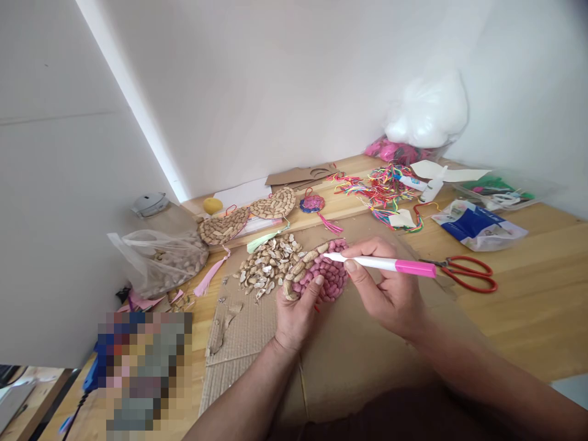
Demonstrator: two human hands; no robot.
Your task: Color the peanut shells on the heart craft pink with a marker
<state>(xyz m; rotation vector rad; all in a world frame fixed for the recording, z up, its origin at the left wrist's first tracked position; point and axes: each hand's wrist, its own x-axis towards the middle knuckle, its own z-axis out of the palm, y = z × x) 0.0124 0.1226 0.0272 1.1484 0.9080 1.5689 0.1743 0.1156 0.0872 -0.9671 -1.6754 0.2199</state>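
My left hand (301, 309) grips the lower left edge of a round piece covered in peanut shells (327, 278), its thumb lying over the front. Most of these shells are pink, while a row along the upper left rim is plain tan. Between the thumb and fingers of my right hand (388, 288) is a white marker with a pink end (395, 264). The marker's tip points left and lies at the upper part of the shell piece; whether it touches I cannot tell. Loose peanut shells (269, 266) are heaped just left of the piece, on a cardboard sheet (367, 361).
Red-handled scissors (471, 272) lie at the right, near a blue and white packet (480, 223). Colourful threads (390, 184) and glue bottles (432, 184) are behind. Shell-covered pieces (225, 226) with tassels and a plastic bag of peanuts (165, 260) stand at the left.
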